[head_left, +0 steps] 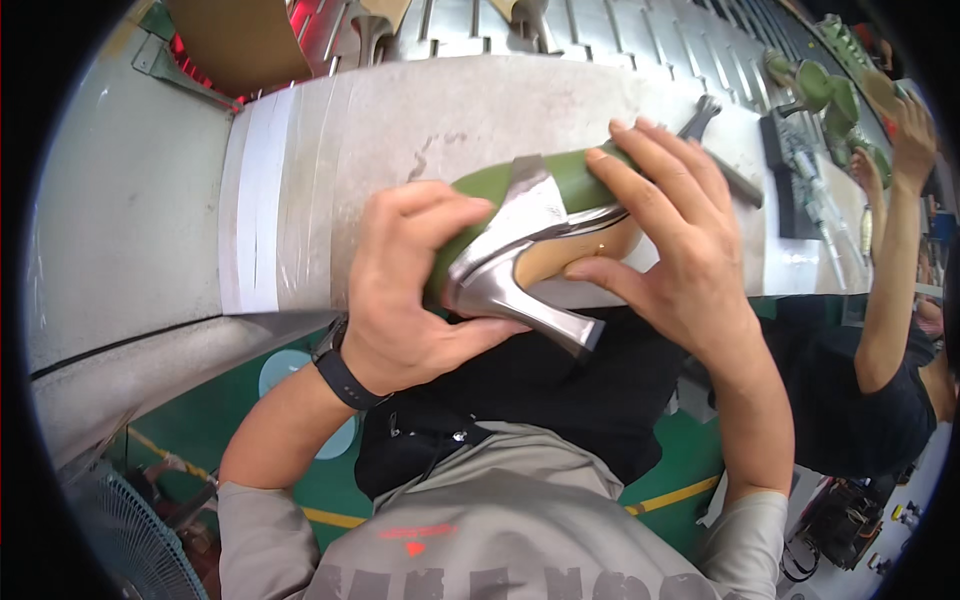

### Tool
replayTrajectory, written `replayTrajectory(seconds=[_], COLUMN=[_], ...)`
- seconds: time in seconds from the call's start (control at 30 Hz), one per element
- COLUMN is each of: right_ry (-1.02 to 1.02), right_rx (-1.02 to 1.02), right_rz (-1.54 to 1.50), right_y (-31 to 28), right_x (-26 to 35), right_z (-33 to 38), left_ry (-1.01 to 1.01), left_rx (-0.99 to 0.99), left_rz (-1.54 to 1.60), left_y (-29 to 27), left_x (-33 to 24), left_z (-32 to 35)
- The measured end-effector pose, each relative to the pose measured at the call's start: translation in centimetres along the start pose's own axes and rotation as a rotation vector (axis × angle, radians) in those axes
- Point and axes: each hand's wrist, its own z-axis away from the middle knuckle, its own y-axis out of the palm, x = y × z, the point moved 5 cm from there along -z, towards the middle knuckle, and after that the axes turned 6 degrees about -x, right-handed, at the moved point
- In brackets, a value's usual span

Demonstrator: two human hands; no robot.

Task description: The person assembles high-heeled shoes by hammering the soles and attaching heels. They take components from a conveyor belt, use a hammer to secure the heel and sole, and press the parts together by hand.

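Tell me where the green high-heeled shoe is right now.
In the head view the green high-heeled shoe is at centre, gripped between the left hand and right hand, sole up, at the near edge of the grey workbench.

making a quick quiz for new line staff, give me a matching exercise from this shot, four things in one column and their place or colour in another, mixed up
Things
1. heel
2. wristband
3. fan
4. green shoes

Place or colour
A. lower left corner, by the floor
B. silver, sticking out toward the person
C. black, on the left hand's wrist
D. far right on the line, near a co-worker's arm

Pairs: 1-B, 2-C, 3-A, 4-D

The left hand grips the high-heeled shoe at the heel end; the right hand presses on its green upper, over the grey worktable.
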Motion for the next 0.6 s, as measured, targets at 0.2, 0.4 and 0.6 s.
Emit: replayTrajectory(seconds=[0.2,0.4,0.6], right_ry=[-0.03,-0.034,0.026], right_rx=[-0.056,-0.127,-0.077], right_rz=[-0.083,-0.085,-0.153], right_y=[1.9,2.8,2.1], right_x=[-0.9,-1.4,-1.6], right_z=[1.0,1.6,1.3], left_ry=[0.085,0.163,0.207], left_rx=[0.237,0.254,0.276], left_rz=[-0.21,-0.217,-0.234], left_y=[2.8,2.9,3.2], left_x=[-0.6,-0.6,-0.2], left_z=[0.4,-0.4,-0.1])
